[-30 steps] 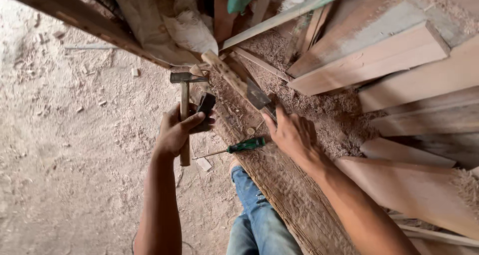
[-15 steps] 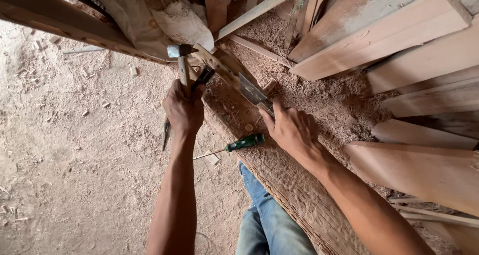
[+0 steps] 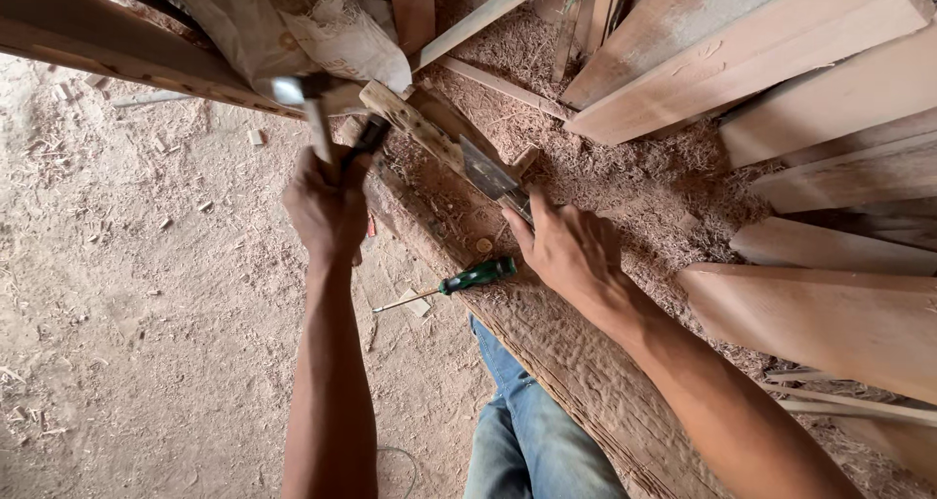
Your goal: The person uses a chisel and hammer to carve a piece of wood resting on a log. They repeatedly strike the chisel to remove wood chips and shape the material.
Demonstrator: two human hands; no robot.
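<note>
Head view: left hand (image 3: 327,206) clenched on a raised hammer (image 3: 310,108); right hand (image 3: 571,250) presses flat, steadying the blade (image 3: 488,172) on the beam (image 3: 586,362). Blade not yet seated; screwdriver (image 3: 468,279) lies unused.

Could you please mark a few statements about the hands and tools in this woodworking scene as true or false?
1. The left hand grips a hammer by its handle. True.
2. The right hand holds the green-handled screwdriver. False: the screwdriver lies loose at the edge of the rough beam, and the right hand rests on a flat metal blade.
3. The blade has a worn wooden handle. True.
4. The ground is bare polished concrete. False: it is covered in sawdust and wood chips.
5. Pale planks lie beyond the right hand. True.
</note>
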